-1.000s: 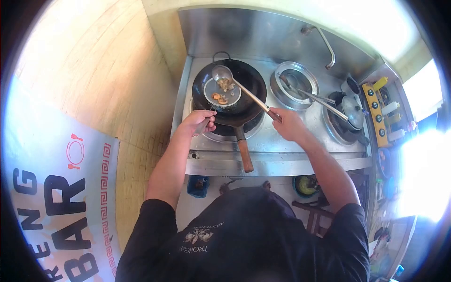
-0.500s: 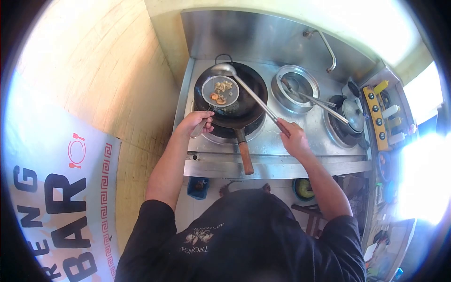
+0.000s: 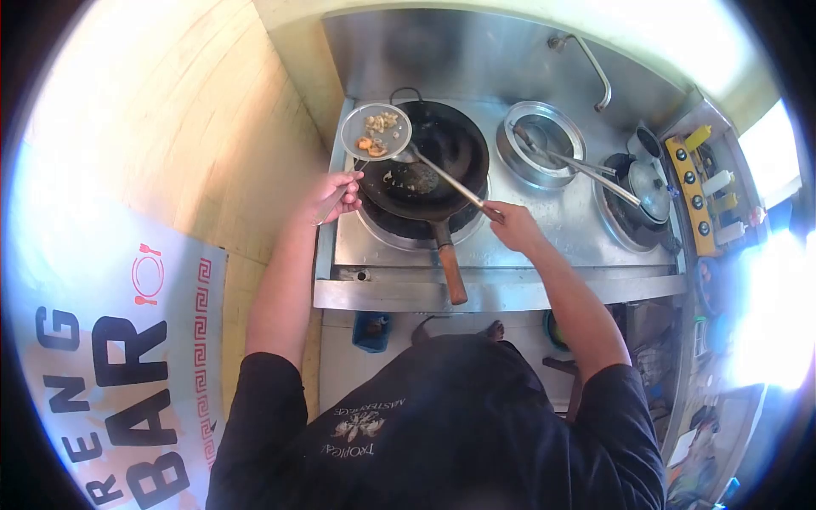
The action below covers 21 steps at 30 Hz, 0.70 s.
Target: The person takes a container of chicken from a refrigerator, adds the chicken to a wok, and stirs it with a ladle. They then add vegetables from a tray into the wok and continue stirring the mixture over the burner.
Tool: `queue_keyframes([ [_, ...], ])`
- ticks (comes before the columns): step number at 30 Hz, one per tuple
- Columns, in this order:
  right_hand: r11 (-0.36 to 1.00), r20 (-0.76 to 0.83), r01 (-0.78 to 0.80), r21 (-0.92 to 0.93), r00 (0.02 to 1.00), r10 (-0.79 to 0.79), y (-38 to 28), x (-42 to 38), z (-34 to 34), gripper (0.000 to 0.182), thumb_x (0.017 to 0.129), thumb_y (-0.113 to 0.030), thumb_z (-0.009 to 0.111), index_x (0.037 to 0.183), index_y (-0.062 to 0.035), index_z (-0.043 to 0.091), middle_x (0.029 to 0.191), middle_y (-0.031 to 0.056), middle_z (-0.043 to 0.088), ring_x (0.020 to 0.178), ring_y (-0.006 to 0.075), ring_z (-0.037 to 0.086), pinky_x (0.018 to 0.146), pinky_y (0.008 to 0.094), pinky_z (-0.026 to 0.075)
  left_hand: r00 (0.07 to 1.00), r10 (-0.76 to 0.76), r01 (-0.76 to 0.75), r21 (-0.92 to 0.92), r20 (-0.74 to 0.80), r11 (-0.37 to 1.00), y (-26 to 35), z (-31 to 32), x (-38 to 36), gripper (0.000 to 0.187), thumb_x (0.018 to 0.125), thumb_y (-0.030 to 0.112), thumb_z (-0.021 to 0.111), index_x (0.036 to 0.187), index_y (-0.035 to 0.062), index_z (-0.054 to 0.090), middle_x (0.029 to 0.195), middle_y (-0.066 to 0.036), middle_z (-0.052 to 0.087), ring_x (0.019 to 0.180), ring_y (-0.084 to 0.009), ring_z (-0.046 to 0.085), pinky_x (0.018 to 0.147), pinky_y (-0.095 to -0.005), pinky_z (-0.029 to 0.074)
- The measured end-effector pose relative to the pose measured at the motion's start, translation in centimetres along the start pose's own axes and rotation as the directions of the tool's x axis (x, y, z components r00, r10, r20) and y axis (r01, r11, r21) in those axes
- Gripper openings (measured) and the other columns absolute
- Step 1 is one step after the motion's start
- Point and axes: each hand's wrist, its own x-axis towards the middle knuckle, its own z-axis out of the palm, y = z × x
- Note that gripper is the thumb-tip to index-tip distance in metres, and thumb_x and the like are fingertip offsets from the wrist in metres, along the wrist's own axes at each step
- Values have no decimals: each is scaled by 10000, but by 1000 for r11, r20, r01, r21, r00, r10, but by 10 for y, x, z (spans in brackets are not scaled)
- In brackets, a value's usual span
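Observation:
My left hand (image 3: 335,199) is closed round the handle of a round mesh strainer (image 3: 353,136), held above the left rim of the wok. Pale and orange pieces of food (image 3: 376,132) lie in its mesh. In my right hand (image 3: 513,226) is the long handle of a metal ladle (image 3: 455,181); its bowl dips over the wok, partly hidden behind the strainer. The black wok (image 3: 455,140) sits on the left burner, its wooden handle (image 3: 451,274) pointing towards me. A few bits of food (image 3: 418,178) lie in the wok.
Right of the wok stands a round metal pot (image 3: 541,170) with a utensil resting in it. A lidded pan (image 3: 648,194) is on the right burner. Squeeze bottles (image 3: 718,182) line the right side, and a tap (image 3: 605,85) juts from the back panel. A wall flanks my left.
The strainer has moved left and up towards the wok's edge with the food still in it. The ladle has come down from above the strainer into the wok area.

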Motion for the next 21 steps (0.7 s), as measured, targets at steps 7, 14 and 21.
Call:
queue_keyframes([
  [7, 870, 126, 159, -466, 986, -113, -18, -25, -49, 418, 808, -59, 520, 1195, -200, 590, 906, 148, 599, 850, 337, 612, 765, 435, 498, 1000, 13, -14, 32, 12, 999, 5, 11, -15, 259, 969, 139, 392, 1188, 20, 460, 703, 15, 507, 567, -106, 502, 737, -345, 488],
  [14, 952, -7, 137, -275, 989, -145, -2, -33, -37, 421, 778, -62, 540, 1179, -177, 604, 905, 190, 629, 844, 364, 622, 767, 440, 504, 1000, -1, 1, 28, 13, 1000, -2, 20, -16, 265, 963, 130, 396, 1193, 12, 454, 692, 13, 500, 563, -106, 495, 726, -340, 479],
  [21, 997, 27, -41, -60, 999, 42, -7, -49, -7, 407, 785, -90, 574, 1191, -100, 602, 953, 196, 662, 862, 327, 644, 793, 377, 499, 1000, 5, -5, 26, 14, 1000, -8, 22, -9, 257, 958, 128, 411, 1181, 11, 459, 687, 12, 499, 570, -103, 486, 724, -344, 474],
])
